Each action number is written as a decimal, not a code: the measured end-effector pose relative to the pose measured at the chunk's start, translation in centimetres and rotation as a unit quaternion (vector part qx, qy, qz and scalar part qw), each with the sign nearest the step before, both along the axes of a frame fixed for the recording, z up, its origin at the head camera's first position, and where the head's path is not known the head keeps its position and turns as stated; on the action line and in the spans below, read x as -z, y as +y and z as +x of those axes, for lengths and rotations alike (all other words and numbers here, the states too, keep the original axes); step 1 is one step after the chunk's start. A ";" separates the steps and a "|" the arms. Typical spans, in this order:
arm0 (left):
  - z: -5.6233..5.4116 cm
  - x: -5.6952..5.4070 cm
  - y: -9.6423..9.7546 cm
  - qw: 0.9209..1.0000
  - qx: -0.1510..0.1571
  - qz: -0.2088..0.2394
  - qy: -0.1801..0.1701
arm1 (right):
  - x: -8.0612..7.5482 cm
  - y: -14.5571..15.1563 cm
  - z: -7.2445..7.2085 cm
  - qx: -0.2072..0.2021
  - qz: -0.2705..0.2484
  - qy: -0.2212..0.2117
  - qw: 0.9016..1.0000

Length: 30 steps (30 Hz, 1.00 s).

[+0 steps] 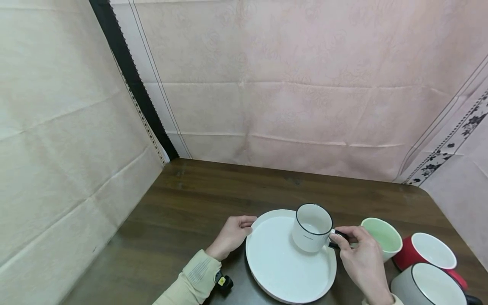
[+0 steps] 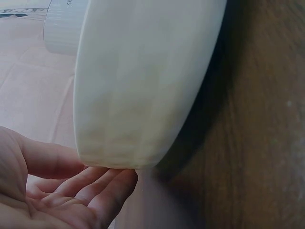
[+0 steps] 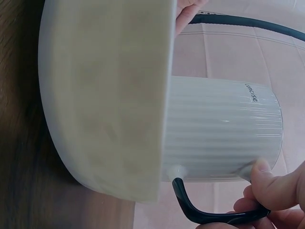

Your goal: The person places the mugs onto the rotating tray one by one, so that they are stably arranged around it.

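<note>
White mug (“concise” lettering) and dish, both held.
Black handle pinched by the right hand; dish edge gripped by the left hand.

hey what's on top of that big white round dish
A white, dark-rimmed mug is over the dish; the right hand grips its black handle. The mug hides the surface beneath it, so I can't tell whether its base touches.

Cropped mugs.
Head: front mug, 4 o'clock, bottom edge. Left wrist: white mug, 11 o'clock, top edge.
</note>
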<state>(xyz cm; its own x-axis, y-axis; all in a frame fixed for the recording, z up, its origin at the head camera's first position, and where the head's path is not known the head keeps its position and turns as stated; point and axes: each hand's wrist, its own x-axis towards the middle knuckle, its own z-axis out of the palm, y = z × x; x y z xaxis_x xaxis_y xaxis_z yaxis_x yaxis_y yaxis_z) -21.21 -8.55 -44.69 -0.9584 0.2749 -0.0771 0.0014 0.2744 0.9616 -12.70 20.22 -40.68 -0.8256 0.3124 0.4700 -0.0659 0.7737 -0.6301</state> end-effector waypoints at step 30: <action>0.0 0.1 -0.1 1.000 0.001 0.006 0.000 | 0.2 -0.4 -0.5 -0.003 0.004 0.007 1.000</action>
